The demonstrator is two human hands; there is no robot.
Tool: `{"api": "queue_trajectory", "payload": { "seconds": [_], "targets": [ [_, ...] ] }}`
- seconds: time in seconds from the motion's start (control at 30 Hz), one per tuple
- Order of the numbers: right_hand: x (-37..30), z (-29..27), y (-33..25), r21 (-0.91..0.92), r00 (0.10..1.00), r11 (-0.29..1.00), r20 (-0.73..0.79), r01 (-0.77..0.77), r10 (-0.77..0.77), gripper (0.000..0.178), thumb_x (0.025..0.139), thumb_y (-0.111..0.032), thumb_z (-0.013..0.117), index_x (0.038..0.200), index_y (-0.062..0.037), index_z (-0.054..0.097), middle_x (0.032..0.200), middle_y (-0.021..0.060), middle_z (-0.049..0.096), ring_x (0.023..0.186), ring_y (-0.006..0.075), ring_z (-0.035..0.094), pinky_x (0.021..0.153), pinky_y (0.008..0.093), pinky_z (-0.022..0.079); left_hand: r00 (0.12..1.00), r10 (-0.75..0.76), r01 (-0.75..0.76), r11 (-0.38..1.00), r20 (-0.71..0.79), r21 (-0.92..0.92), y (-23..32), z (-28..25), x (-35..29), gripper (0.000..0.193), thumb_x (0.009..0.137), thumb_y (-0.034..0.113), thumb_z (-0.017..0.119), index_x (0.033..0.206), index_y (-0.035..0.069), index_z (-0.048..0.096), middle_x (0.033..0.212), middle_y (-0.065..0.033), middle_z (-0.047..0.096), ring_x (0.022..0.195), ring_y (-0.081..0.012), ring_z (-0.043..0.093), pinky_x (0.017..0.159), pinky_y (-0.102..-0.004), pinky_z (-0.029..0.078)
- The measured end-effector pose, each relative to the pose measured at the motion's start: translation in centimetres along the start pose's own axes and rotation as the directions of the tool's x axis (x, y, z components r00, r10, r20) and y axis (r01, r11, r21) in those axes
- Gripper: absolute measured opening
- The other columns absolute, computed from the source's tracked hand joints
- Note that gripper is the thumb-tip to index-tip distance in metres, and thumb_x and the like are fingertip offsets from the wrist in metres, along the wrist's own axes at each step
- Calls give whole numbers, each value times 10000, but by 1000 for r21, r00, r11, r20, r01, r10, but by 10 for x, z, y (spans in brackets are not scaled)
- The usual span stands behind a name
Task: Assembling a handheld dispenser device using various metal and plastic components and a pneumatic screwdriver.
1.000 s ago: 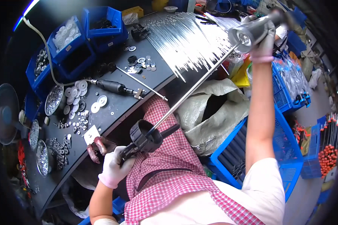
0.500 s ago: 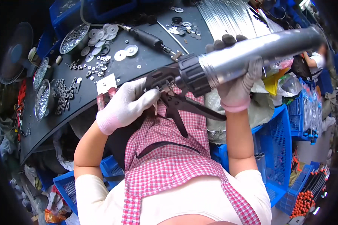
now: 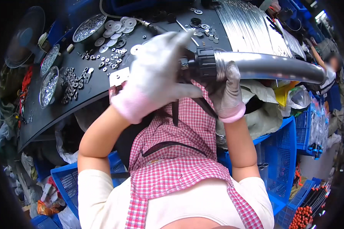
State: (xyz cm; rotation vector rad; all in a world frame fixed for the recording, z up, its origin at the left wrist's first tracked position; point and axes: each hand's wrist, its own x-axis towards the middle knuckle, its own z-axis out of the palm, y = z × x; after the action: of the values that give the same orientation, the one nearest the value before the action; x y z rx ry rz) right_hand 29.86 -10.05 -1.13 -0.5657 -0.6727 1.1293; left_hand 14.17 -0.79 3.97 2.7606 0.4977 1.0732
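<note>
While the right hand holds a silver tube, the left hand spreads across its black fittings

Gloved in white, the right hand grips the tube just beside its ribbed black collar, thumb on the near side, other fingers largely hidden. The left hand, blurred, has its fingers outstretched and thumb apart; whether it touches the fittings behind it cannot be told. The tube lies to the left hand's right, its long axis running crosswise before the person, its free end pointing right. The right hand is nearer to the tube's body, the left to the fittings. A black lever hangs below the collar, over a pink checked apron. Beyond lies the dark desk, bearing metal rods and pale discs; at right, a blue crate stands below.
</note>
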Motion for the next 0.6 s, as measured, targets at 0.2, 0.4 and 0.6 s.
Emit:
{"api": "queue_trajectory", "payload": {
  "seconds": [0.2, 0.4, 0.6],
  "targets": [
    [-1, -2, -3, -333, 997, 940, -5, 70, -76, 611, 891, -533, 505, 1228, -26, 465, 1150, 72, 562, 1058, 173, 558, 921, 338, 450, 995, 101, -101, 995, 1, -26, -2, 22, 14, 846, 523, 303, 828, 1248, 61, 466, 871, -143, 640, 800, -319, 643, 731, -363, 511],
    [2, -17, -3, -422, 944, 844, 142, 331, -299, 627, 826, -409, 690, 1201, 47, 477, 1103, 112, 580, 994, 182, 590, 849, 305, 507, 968, 36, 71, 908, 247, -413, -2, 18, 22, 781, 575, 361, 763, 1212, 29, 455, 824, -195, 648, 779, -351, 661, 722, -407, 532],
    [-3, -11, -6, -413, 900, 800, 197, 436, -389, 534, 811, -336, 698, 1146, 38, 516, 1048, 105, 605, 952, 175, 612, 834, 302, 507, 974, 46, 78, 853, 224, -516, 11, 22, 20, 872, 592, 344, 757, 1350, 115, 394, 920, -183, 658, 851, -324, 666, 753, -381, 535]
  ]
}}
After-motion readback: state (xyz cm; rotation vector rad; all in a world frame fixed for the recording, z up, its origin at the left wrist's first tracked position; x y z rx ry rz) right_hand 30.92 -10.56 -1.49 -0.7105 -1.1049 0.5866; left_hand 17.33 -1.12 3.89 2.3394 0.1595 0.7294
